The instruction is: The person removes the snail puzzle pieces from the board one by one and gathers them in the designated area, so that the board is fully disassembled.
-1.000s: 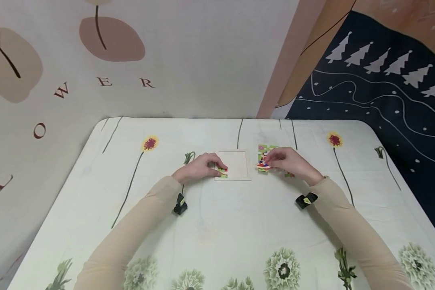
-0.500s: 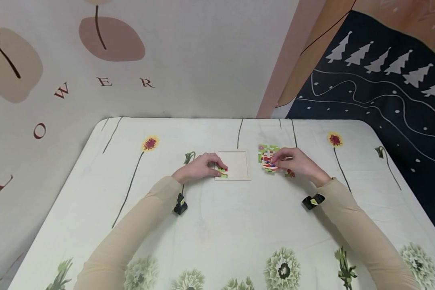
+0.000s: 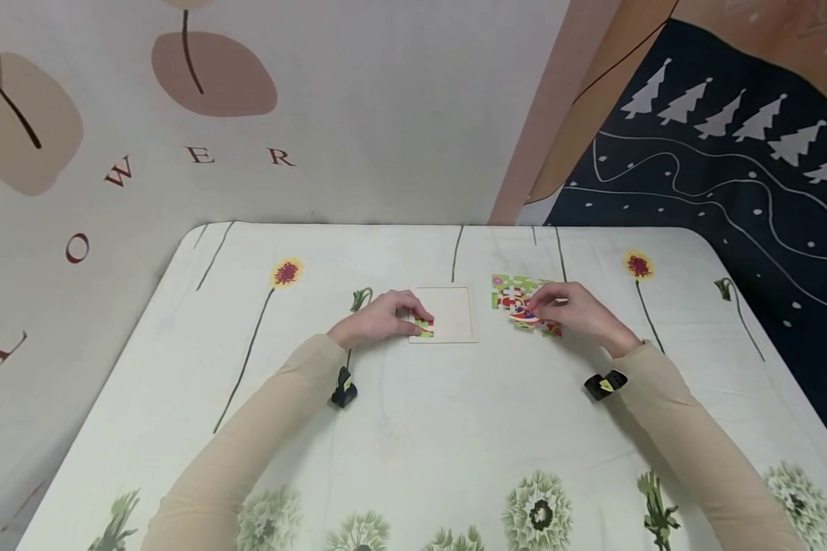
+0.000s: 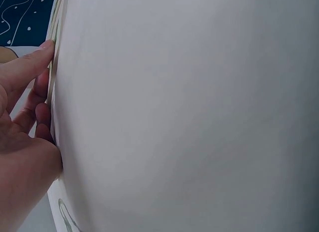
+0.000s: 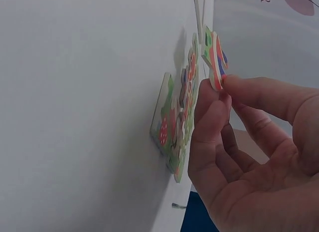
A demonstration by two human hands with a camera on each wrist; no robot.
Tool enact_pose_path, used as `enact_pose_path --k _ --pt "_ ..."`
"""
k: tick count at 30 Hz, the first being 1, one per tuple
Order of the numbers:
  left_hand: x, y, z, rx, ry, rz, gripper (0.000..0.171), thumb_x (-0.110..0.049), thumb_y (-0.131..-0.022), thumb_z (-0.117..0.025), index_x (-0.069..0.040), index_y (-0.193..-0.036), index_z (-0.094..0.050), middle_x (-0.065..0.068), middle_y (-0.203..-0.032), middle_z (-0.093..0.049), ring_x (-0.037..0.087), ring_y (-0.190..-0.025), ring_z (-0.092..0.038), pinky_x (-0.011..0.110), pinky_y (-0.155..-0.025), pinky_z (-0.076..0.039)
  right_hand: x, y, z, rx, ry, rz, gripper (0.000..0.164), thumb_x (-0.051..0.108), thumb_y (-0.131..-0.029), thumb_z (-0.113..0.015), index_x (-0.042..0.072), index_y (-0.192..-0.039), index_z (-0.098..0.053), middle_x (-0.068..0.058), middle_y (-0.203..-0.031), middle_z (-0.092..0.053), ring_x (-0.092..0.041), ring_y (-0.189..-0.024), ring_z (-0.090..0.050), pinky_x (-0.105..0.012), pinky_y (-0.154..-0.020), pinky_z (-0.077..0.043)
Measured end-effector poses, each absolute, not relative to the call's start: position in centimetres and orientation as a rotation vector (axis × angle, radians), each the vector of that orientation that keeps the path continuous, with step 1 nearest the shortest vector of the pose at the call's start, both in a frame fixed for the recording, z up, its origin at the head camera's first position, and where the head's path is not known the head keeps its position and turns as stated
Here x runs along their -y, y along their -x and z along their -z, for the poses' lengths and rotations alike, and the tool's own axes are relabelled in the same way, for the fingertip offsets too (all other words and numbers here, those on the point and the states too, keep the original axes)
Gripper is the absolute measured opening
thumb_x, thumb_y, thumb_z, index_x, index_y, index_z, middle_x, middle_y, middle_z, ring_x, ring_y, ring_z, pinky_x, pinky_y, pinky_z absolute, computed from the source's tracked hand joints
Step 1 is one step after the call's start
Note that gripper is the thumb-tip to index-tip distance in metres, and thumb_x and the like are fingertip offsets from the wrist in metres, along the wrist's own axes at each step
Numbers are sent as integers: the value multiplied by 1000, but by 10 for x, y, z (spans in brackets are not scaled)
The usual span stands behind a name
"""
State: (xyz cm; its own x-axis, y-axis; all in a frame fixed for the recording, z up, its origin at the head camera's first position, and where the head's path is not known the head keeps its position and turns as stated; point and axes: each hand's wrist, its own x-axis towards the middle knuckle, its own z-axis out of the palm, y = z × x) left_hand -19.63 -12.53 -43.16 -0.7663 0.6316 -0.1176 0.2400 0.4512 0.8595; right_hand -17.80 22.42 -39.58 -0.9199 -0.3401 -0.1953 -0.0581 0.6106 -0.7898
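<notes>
In the head view a thin white puzzle tray (image 3: 448,310) with a fine outline lies on the table. A green, red and yellow puzzle piece (image 3: 425,330) sits in its near left corner. My left hand (image 3: 386,315) rests at that corner, thumb and fingertips touching the tray and piece. Right of the tray, my right hand (image 3: 575,315) pinches a red, white and blue puzzle piece (image 5: 215,57) between thumb and fingertips, held above the other pieces. Several loose puzzle pieces (image 3: 506,287) lie under and beside this hand, some partly hidden by it; a green one (image 5: 163,122) shows a red spotted print.
A white cloth (image 3: 427,428) printed with flowers covers the table. Behind it rises a pale wall hanging (image 3: 386,115), with a dark tree-print fabric (image 3: 717,168) at the right. Each wrist carries a small black camera (image 3: 343,389).
My right hand has drifted right over the loose pieces with the pinched puzzle piece, uncovering more of those on the left. The left hand stays at the tray corner.
</notes>
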Motion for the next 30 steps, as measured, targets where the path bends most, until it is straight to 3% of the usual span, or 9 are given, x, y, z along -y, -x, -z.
enact_pose_path --k 21,30 --pt "124 196 431 -2291 -705 -1238 22 -1 -84 -72 -6 -105 -72 2 -106 -63 18 -100 -53 32 -89 -36 -228 178 408 -2530 422 1206 8 2 -90 -64 -2 -96 -68 -11 -83 -63 -20 -69 -52 -28 -60 -41" --pt "125 196 431 -2288 -756 -1247 21 -1 -85 -71 -5 -105 -72 2 -105 -64 18 -100 -54 33 -89 -36 -227 180 412 -2553 443 1166 9 3 -91 -62 0 -96 -69 -9 -84 -62 -19 -69 -49 -30 -62 -39"
